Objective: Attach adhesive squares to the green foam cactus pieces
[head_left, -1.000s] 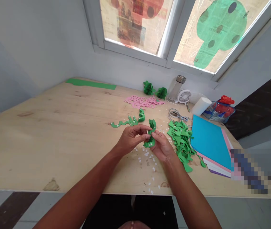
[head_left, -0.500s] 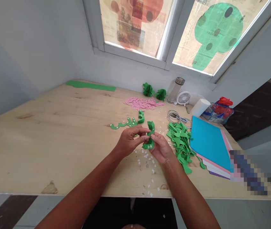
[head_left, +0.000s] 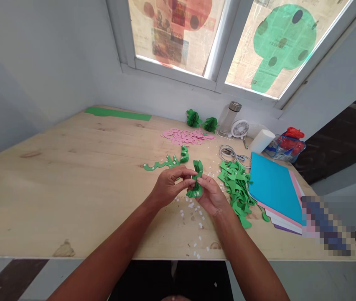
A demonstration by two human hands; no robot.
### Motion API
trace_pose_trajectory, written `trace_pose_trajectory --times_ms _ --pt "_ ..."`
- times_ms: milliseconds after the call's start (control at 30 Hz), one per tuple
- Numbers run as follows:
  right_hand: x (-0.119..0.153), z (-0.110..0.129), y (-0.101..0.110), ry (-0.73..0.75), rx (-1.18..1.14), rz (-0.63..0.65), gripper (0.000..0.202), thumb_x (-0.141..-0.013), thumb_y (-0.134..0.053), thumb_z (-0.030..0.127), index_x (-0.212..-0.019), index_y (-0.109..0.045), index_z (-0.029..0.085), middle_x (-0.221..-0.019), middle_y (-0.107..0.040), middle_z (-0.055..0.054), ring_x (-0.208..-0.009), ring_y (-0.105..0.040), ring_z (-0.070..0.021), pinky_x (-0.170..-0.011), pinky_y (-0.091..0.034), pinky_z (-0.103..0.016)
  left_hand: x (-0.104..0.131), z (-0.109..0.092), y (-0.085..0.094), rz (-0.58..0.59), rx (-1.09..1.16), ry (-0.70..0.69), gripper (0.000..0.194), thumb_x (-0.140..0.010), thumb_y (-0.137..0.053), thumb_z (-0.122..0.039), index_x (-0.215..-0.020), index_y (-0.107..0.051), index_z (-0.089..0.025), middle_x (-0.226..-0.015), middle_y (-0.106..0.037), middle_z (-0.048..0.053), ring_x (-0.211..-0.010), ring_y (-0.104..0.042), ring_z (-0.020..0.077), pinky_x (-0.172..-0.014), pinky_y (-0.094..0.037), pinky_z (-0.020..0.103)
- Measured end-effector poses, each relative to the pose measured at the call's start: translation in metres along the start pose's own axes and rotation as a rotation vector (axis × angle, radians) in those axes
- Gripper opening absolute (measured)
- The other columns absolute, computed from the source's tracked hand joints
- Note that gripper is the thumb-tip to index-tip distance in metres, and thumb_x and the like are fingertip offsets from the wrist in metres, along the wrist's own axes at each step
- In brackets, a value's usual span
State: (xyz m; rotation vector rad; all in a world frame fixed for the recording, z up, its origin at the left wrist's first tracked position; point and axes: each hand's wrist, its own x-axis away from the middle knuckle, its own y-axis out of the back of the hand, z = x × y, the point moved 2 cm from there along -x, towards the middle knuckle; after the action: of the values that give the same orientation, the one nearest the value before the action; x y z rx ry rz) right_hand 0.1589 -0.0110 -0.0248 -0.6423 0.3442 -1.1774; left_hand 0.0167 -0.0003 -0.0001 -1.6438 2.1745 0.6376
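Observation:
Between my two hands is a stack of green paper cutouts (head_left: 198, 167), its layers fanned at the lower end, with small white squares on it. My left hand (head_left: 172, 184) pinches it from the left with thumb and forefinger. From the right, my right hand (head_left: 212, 194) grips the same stack, its fingers partly hidden behind it. Just beyond my left hand lie wavy green cutouts (head_left: 153, 167) dotted with white squares. A small green stack (head_left: 184, 154) sits behind them. White paper bits (head_left: 191, 205) are scattered on the wooden table (head_left: 80, 188) below my hands.
Green scraps (head_left: 236, 184) lie right of my hands, beside a blue sheet (head_left: 275, 186) on stacked paper. Behind are pink cutouts (head_left: 187, 136), two green paper ornaments (head_left: 193, 118), rings of tape (head_left: 227, 153), a bottle (head_left: 230, 118), a fan (head_left: 240, 128) and a green strip (head_left: 118, 113).
Both hands keep their grip on the green stack and have barely moved. The whole view has shifted very slightly.

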Motion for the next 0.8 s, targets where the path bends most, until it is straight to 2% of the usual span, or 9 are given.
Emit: trace_pose_trajectory --times_ms 333,500,800 --pt "-0.0027 -0.0016 0.0032 0.08 0.061 -0.074 0.017 -0.068 -0.075 0.027 -0.081 -0.069 0.018 -0.071 -0.063 -0.001 -0.063 -0.054 -0.0116 -0.061 -0.047 -0.024 0.0004 0.0059 -0.0017 0.001 0.105 0.104 0.019 -0.075 -0.07 -0.024 -0.093 -0.071 -0.018 -0.079 -0.067 0.003 -0.065 -0.062 0.0143 -0.063 -0.052 0.027" --pt "-0.0028 0.0003 0.0014 0.129 0.077 -0.105 0.015 -0.068 -0.075 0.027 -0.078 -0.069 0.017 -0.065 -0.061 0.001 -0.061 -0.053 -0.0103 -0.06 -0.046 -0.023 0.0002 0.0025 -0.0034 -0.008 0.242 0.208 0.022 -0.075 -0.07 -0.026 -0.094 -0.069 -0.017 -0.071 -0.064 0.001 -0.065 -0.061 0.0135 -0.062 -0.051 0.025" --pt "-0.0043 -0.001 0.0004 0.236 0.317 -0.212 0.017 -0.066 -0.074 0.031 -0.069 -0.065 0.016 -0.063 -0.063 0.001 -0.06 -0.055 -0.012 -0.059 -0.045 -0.024 -0.0023 0.0059 -0.0059 -0.051 0.299 0.384 0.021 -0.071 -0.072 -0.033 -0.069 -0.062 -0.015 -0.06 -0.061 0.0 -0.054 -0.055 0.0109 -0.051 -0.044 0.022"
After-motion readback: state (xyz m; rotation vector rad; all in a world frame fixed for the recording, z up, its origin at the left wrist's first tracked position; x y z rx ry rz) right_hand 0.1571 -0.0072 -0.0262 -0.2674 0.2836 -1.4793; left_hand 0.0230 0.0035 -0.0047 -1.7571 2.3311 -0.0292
